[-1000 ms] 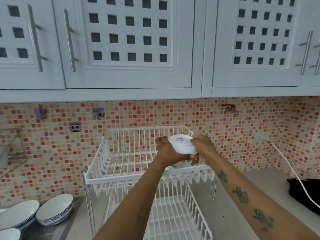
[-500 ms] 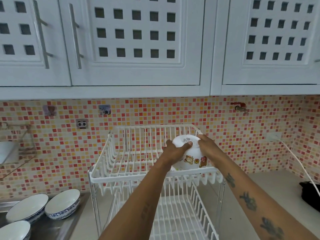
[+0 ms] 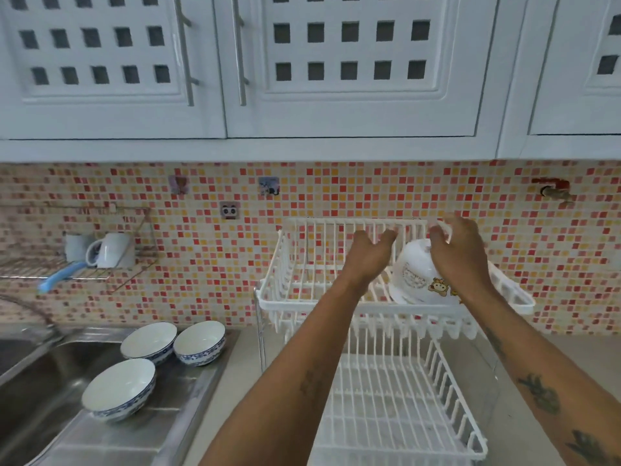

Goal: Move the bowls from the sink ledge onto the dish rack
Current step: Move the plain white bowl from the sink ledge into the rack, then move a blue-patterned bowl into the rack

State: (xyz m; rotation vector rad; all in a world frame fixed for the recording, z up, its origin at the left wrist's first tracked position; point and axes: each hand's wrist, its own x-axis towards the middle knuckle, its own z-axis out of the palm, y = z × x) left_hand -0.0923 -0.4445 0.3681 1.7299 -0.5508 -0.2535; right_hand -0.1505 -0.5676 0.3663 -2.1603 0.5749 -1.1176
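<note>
A white bowl with a cartoon print (image 3: 415,279) lies upside down and tilted in the top tier of the white two-tier dish rack (image 3: 289,306). My left hand (image 3: 369,252) hovers just left of it, fingers spread, holding nothing. Just above and right of the bowl is my right hand (image 3: 458,252), fingers apart; it hides the bowl's right side. Three white bowls with blue patterned outsides stand upright on the steel sink ledge (image 3: 188,398): one at the back left (image 3: 149,341), one at the back right (image 3: 200,341), one nearer me (image 3: 119,390).
The steel sink basin (image 3: 37,381) lies at the far left. A wire wall shelf (image 3: 30,264) holds a mug (image 3: 107,250) and a blue-handled brush (image 3: 57,279). White cabinets (image 3: 336,62) hang overhead. The rack's lower tier (image 3: 396,408) holds nothing.
Both hands have let go of the cartoon bowl, which now rests in the rack's top tier. The hands have opened and lifted slightly. The camera has turned left, showing more of the sink.
</note>
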